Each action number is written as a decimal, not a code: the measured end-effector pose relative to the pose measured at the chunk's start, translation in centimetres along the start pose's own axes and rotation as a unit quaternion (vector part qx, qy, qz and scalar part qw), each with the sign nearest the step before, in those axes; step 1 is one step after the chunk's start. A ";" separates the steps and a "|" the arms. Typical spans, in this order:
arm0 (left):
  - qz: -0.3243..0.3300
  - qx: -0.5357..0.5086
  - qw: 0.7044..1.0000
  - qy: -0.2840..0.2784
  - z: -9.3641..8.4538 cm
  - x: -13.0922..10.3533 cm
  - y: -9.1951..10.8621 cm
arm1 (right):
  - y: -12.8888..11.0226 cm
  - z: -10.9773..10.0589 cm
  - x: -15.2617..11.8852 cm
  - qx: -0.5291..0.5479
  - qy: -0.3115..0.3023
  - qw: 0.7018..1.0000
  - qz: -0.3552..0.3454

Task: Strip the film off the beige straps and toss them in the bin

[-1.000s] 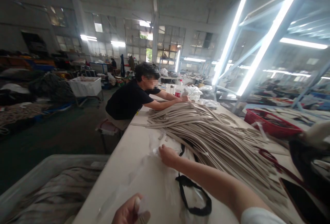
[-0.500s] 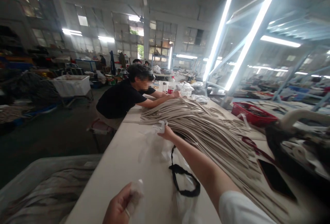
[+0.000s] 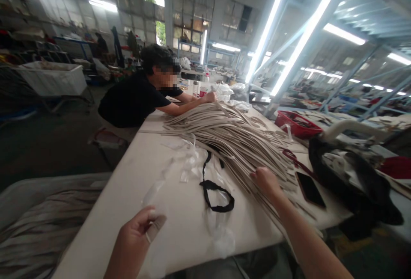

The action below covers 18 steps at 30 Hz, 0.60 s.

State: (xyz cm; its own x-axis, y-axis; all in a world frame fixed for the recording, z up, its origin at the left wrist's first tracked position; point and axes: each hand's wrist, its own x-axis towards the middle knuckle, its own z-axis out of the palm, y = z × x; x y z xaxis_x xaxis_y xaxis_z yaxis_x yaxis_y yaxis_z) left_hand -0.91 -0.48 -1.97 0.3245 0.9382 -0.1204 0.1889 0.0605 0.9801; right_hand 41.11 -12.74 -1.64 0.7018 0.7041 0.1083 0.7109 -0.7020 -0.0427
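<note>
My left hand is above the near left part of the table, its thumb and fingers pinched on a thin translucent plastic strip. Over the near edge of a large bundle of long beige strips is my right hand, its fingers curled closed against them. What lies inside those fingers is hidden. Between my hands a black fabric loop rests on the pale table. More crumpled translucent plastic strips lie near the bundle's left side.
A co-worker in a black top leans over the table's far left, hands at the bundle. To the right are a phone, a red basket and dark red scissors handles. A bin of fabric stands at lower left.
My right hand has left the white plastic by the bundle's left side and come back toward me, to the right. The left hand keeps its strip. The view has tilted down.
</note>
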 end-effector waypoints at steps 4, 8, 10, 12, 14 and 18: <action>0.024 0.004 0.999 -0.026 0.8 -0.2 0.6 | 1.9 0.6 0.1 0.012 -0.019 1.000 -0.015; 0.025 0.012 0.999 -0.021 1.0 -0.3 0.5 | 1.7 0.9 0.1 0.059 -0.017 0.998 -0.013; 0.035 0.013 0.999 -0.019 1.0 -0.4 0.1 | 1.6 0.7 0.0 0.093 -0.007 0.996 -0.002; 0.051 0.013 0.998 -0.028 1.0 -0.4 -0.2 | 1.4 0.0 -0.1 0.141 0.006 0.990 0.013; 0.070 0.019 0.997 -0.041 1.2 -0.4 -0.4 | 1.0 -1.0 -0.1 0.205 0.016 0.978 0.029; 0.123 0.034 0.990 -0.061 1.9 -0.7 -0.2 | -1.6 -2.8 -0.2 0.392 -0.044 0.919 0.028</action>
State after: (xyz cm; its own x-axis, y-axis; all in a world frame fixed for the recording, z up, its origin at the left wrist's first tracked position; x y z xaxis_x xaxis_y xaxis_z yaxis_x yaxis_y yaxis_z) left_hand 0.55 -1.77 -2.37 0.4776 0.8732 0.0974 0.1517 -0.1911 0.9698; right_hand 39.65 -12.07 1.21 0.7146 0.6996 0.0043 0.4641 -0.4694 -0.7512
